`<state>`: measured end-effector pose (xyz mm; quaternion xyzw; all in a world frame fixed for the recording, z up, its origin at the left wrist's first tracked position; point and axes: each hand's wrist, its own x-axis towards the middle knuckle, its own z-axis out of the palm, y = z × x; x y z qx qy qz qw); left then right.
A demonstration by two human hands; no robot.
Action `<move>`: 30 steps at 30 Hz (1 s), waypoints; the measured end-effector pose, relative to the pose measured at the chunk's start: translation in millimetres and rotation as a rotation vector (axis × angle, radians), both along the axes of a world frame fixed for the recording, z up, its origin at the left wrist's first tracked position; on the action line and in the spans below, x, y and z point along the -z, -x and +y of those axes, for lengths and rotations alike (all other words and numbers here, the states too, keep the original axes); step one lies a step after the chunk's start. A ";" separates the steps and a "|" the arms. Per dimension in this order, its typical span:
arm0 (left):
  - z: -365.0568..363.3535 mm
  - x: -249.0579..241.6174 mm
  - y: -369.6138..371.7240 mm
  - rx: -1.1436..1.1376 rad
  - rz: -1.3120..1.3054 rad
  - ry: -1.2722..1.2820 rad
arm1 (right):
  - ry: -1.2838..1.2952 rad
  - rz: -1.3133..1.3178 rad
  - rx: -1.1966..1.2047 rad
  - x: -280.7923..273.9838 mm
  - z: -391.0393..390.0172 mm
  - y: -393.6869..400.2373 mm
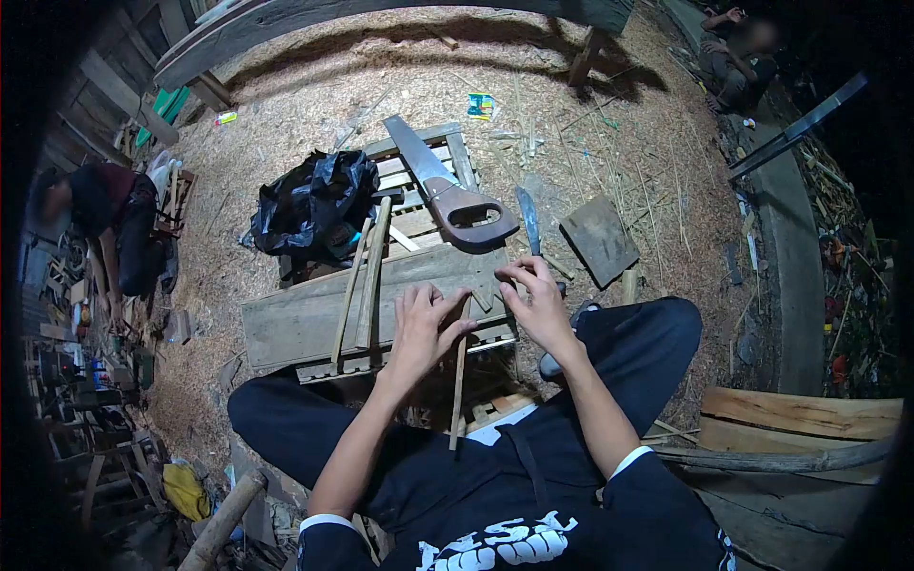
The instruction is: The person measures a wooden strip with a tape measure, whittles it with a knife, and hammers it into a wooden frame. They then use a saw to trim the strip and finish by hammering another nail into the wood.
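Observation:
Above the near edge of a wooden board point(305, 319) is my left hand point(427, 326), its fingers apart, beside a thin wooden stick point(459, 390) that points down toward my lap. My right hand point(538, 306) is to the right of it, thumb and fingers curved and apart, near a small wood piece point(481, 297) on the board. Whether either hand touches these pieces is hard to tell. A hammer point(374, 271) and a thin strip point(352, 290) lie to the left. Beyond the board rests a handsaw point(447, 195), with a knife point(527, 214) to its right.
A black plastic bag point(314, 205) sits on the slatted crate point(462, 157) at the left. A square wood piece point(600, 240) lies at the right on the shavings-covered ground. A bench point(400, 24) crosses the top. One person crouches at far left, another sits at upper right.

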<state>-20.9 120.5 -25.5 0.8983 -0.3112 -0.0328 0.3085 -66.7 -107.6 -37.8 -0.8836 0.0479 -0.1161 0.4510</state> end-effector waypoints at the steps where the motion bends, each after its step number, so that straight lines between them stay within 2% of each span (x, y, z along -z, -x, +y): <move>1: -0.1 -0.1 0.1 0.003 0.005 0.002 | -0.005 0.005 -0.002 0.1 0.2 -0.2; 30: -2.9 8.0 8.1 -0.060 -0.038 0.046 | 0.000 -0.007 0.006 -3.8 7.6 0.3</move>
